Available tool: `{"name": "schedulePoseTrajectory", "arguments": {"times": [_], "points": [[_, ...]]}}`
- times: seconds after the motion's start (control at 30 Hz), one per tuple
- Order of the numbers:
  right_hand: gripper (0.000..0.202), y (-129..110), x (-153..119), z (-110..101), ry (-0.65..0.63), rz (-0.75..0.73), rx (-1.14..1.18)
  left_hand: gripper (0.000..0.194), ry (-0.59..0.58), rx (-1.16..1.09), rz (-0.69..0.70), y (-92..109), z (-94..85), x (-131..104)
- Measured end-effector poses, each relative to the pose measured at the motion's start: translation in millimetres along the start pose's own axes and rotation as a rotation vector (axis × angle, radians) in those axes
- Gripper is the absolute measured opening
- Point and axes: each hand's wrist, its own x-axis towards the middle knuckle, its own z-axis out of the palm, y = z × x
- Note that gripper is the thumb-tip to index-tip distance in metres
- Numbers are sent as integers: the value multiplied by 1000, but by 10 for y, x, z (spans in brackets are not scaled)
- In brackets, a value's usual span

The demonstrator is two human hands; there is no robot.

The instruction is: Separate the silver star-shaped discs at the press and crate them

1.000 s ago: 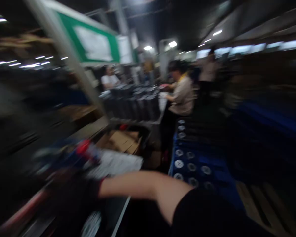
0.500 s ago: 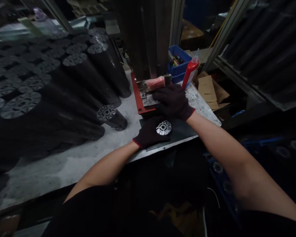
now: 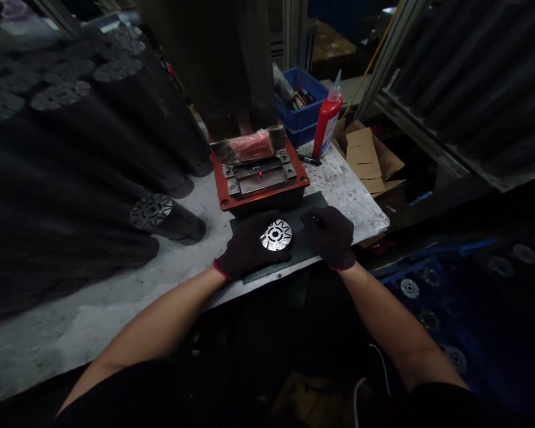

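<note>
My left hand [image 3: 246,245], in a dark glove with a red cuff edge, is wrapped round a slotted metal rotor core [image 3: 276,235]. The core's bright round end face with a centre hole points up at me. To its right, over the dark green mat [image 3: 310,255], my gloved right hand [image 3: 332,233] is closed, fingers curled; what it holds, if anything, is too dark to make out. Just beyond both hands sits a red-based metal fixture [image 3: 258,181] with a small red light dot on it. A pink wrapped block [image 3: 251,144] rests at its back.
A short dark cylinder [image 3: 172,220] stands left of my hands, before rows of tall dark cylinders [image 3: 111,137]. Behind the fixture are a blue bin [image 3: 305,113] with markers and a red bottle [image 3: 327,122]; a black marker [image 3: 310,159] lies nearby. Blue trays [image 3: 392,264] hold round parts at lower right.
My right hand has drawn back from the fixture towards me, down to the mat beside the rotor core. My left hand still holds the core. The view has shifted, uncovering the fixture's top.
</note>
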Motion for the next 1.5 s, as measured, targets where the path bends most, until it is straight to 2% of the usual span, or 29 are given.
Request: {"name": "schedulePoseTrajectory", "arguments": {"times": [0.2, 0.27, 0.33, 0.5, 0.57, 0.67, 0.83, 0.97, 1.07, 1.13, 1.2, 1.27, 1.37, 1.43, 1.5], "points": [[13, -4, 60, 14, -8, 0, 46, 106, -14, 26, -17, 10, 14, 3], [11, -4, 72, -38, -19, 55, 86, 107, -5, 19, -3, 2, 20, 0], [11, 10, 89, -109, -80, 159, 143, 108, 3, 2, 10, -12, 21, -2], [29, -13, 152, -226, -279, 453, 305, 109, -19, -43, 28, -49, 27, 0], [36, -69, 169, -183, -397, 479, 380, 109, -12, -60, 32, -57, 37, 3], [38, -157, 185, -52, -520, 382, 383, 108, 9, -91, 54, -58, 52, 9], [39, -200, 218, 81, -541, 278, 226, 104, 15, -111, 84, -58, 59, 8], [40, -223, 222, 30, -576, 196, 141, 104, 18, -111, 92, -50, 51, 8], [33, -296, 278, -94, -626, -7, 77, 101, 18, -123, 69, -34, 42, 9], [29, -354, 419, -172, -635, -165, 82, 100, 13, -142, 62, -35, 39, 4], [29, -391, 675, -176, -565, -276, 71, 101, 15, -163, 75, -46, 33, -10], [39, -385, 1011, -67, -498, -371, 28, 103, 24, -187, 90, -59, 24, -28], [46, -283, 1451, 222, -556, -533, -28, 102, 22, -215, 67, -68, 10, -43], [41, -216, 1542, 341, -570, -613, -29, 104, 35, -216, 54, -63, 12, -46], [36, -214, 1411, 303, -465, -577, 6, 110, 61, -212, 57, -42, 22, -60]]}}
